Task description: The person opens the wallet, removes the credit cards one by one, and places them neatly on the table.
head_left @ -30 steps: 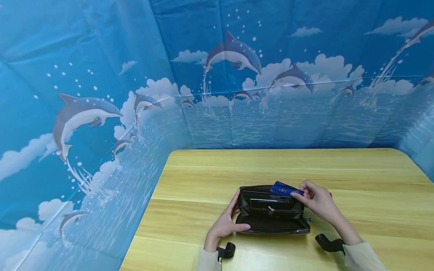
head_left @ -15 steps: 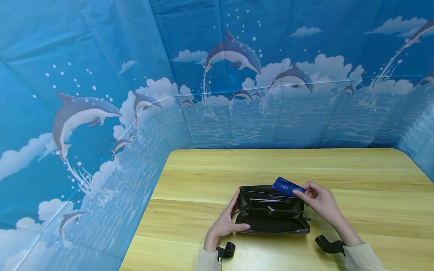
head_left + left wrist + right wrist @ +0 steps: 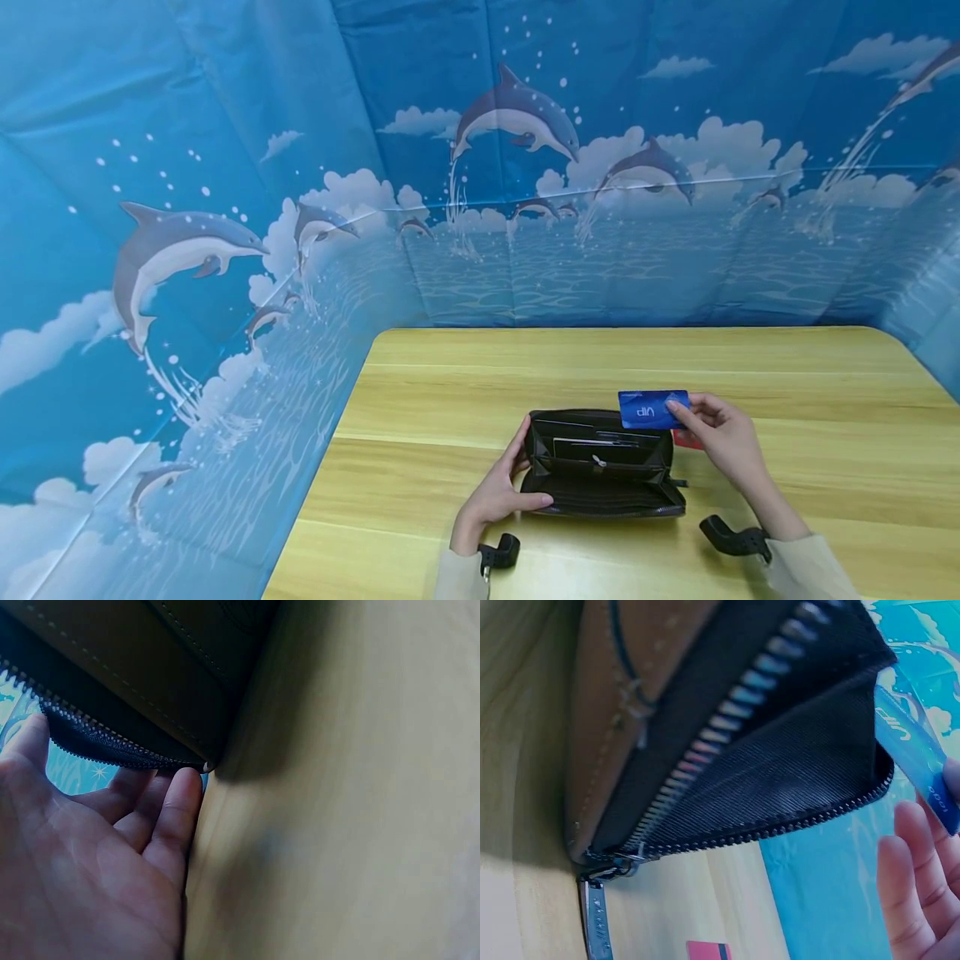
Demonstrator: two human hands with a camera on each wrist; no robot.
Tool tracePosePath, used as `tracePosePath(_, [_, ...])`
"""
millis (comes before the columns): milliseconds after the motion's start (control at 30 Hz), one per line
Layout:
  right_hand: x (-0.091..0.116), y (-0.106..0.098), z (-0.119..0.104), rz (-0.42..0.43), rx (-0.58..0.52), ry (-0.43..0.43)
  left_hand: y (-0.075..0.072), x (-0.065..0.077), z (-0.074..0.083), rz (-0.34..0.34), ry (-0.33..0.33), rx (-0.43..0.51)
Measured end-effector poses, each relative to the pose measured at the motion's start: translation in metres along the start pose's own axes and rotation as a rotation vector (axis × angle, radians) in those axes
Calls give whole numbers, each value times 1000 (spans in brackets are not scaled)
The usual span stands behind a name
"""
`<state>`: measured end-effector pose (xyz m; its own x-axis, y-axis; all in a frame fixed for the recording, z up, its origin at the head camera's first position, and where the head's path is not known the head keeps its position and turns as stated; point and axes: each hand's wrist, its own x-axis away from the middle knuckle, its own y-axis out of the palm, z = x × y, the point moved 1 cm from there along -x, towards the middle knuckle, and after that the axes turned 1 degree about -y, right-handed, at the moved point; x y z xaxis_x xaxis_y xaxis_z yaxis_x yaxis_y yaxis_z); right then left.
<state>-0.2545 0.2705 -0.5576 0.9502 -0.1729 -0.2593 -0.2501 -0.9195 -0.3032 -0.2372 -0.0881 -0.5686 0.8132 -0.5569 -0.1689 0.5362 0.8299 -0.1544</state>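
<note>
A dark zip wallet point(image 3: 600, 500) lies unzipped and spread on the table, with a few cards and a small silvery zip pull point(image 3: 598, 461) in its inside. My left hand point(image 3: 497, 493) grips its left end, thumb on the near flap and fingers along the side. In the left wrist view the fingertips point(image 3: 186, 784) touch the zip edge. Above the wallet's far right corner, my right hand point(image 3: 729, 440) pinches a blue card point(image 3: 637, 410) marked VIP between thumb and fingers. The right wrist view shows this card point(image 3: 911, 746) beside the wallet's raised flap.
A red card point(image 3: 687, 440) shows on the table between the wallet and my right hand, partly hidden. At the wallet's right end a metal zip tab point(image 3: 596, 919) sticks out. Behind the wooden table point(image 3: 450, 375) hangs a blue dolphin-print sheet point(image 3: 480, 275).
The blue card, pinched in my right hand, has moved up and right out of the wallet and turned level. More of the red card shows. My left hand stays on the wallet.
</note>
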Motion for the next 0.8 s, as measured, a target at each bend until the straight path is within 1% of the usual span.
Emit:
tracePosePath(67, [0, -3, -8, 14, -26, 11, 0, 0, -1, 0, 5, -4])
tracePosePath(133, [0, -8, -21, 30, -77, 19, 0, 0, -1, -2, 12, -4])
tracePosePath(233, [2, -17, -36, 62, -88, 13, -1, 0, -1, -3, 19, -1])
tracePosePath(267, [3, -20, -38, 77, -80, 18, -1, 0, -1, -3, 21, 0])
tracePosePath(433, [4, -34, -38, 172, -24, 88, -1, 0, 0, -4, 25, 2])
tracePosePath(500, [5, -40, -36, 204, -36, 115, 0, 0, 0, -5, 24, 2])
tracePosePath(667, [6, -53, -33, 230, -96, 170, 0, 0, 0, -8, 24, 3])
tracePosePath(800, [7, -62, -26, 257, -44, 223, -1, 0, 0, -8, 24, 1])
